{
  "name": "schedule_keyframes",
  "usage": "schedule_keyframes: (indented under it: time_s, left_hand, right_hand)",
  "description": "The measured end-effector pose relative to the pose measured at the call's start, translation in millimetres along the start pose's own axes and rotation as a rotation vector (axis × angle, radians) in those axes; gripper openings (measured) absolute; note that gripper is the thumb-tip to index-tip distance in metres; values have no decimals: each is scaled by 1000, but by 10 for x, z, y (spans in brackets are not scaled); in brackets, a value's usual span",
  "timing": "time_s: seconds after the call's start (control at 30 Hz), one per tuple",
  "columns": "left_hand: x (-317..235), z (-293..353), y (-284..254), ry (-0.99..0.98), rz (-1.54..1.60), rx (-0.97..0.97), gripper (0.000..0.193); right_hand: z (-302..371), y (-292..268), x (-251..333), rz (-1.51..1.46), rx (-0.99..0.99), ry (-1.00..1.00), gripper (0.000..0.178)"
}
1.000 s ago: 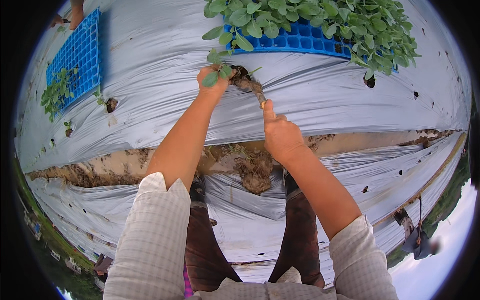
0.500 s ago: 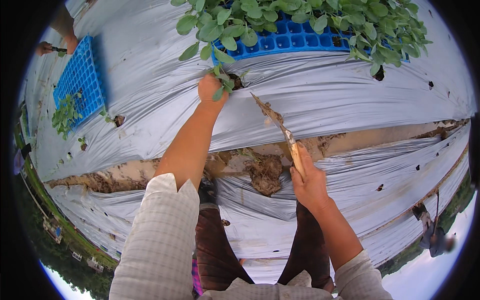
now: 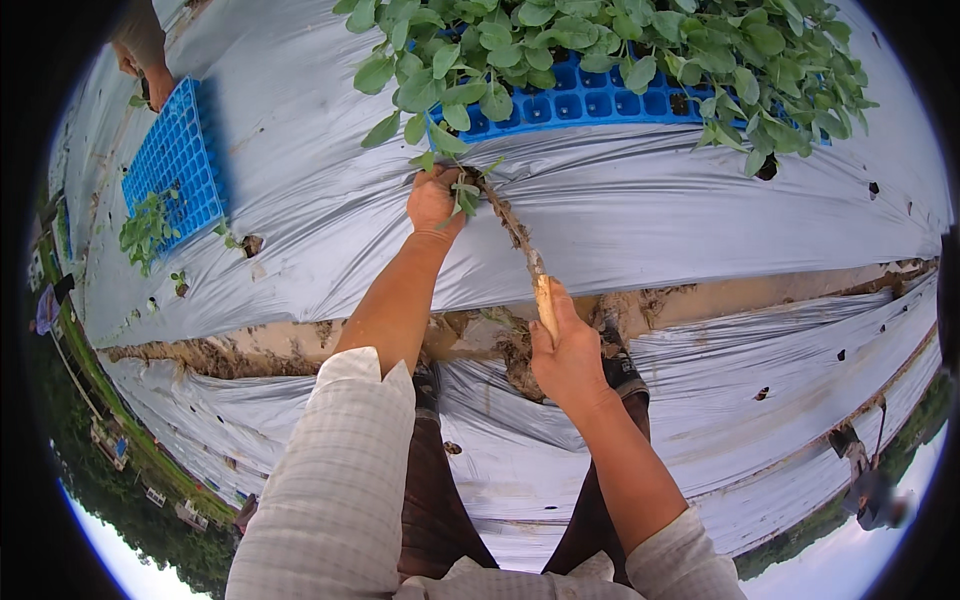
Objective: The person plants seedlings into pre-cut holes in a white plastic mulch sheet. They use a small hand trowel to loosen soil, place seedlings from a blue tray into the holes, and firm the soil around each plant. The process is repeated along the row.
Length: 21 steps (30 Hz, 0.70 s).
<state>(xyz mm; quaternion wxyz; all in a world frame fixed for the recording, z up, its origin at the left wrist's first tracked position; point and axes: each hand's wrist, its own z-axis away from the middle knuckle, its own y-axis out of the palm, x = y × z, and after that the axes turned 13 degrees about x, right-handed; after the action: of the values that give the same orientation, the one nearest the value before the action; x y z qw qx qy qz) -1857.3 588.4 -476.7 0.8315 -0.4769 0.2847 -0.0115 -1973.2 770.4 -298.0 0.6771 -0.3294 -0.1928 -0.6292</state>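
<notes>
With my left hand (image 3: 436,200) I hold a green leafy seedling (image 3: 466,194), fingers closed round it beside a hole in the silvery plastic sheet (image 3: 620,215). My right hand (image 3: 570,350) is wrapped round the wooden handle of a muddy trowel (image 3: 522,238). The narrow blade points away from me, its tip reaching the hole next to the seedling. The roots and the blade's very end are hidden there. Just beyond both hands lies a blue seedling tray (image 3: 600,105), partly covered by leafy seedlings (image 3: 440,62).
Another blue tray (image 3: 175,165) lies at the left, with another person's hand (image 3: 157,85) at its far end. A muddy furrow (image 3: 690,300) runs crosswise between sheeted beds. My boots (image 3: 622,370) stand by it. A person (image 3: 868,480) stands at the far right.
My right hand has moved left and the trowel's tip has gone forward to the hole by the seedling. My left hand stays near the hole, still with the seedling.
</notes>
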Motion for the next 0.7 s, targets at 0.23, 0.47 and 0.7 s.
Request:
schedule_keyframes:
  time_s: [0.23, 0.47, 0.7]
  left_hand:
    - [-54, 157, -396, 170, -178, 106, 37]
    - [44, 165, -540, 135, -228, 265, 59]
    - [13, -95, -403, 123, -177, 272, 50]
  right_hand:
    - [-161, 140, 63, 97, -48, 118, 56]
    - [-173, 184, 34, 148, -176, -54, 55]
    - [-700, 3, 217, 279, -20, -62, 58]
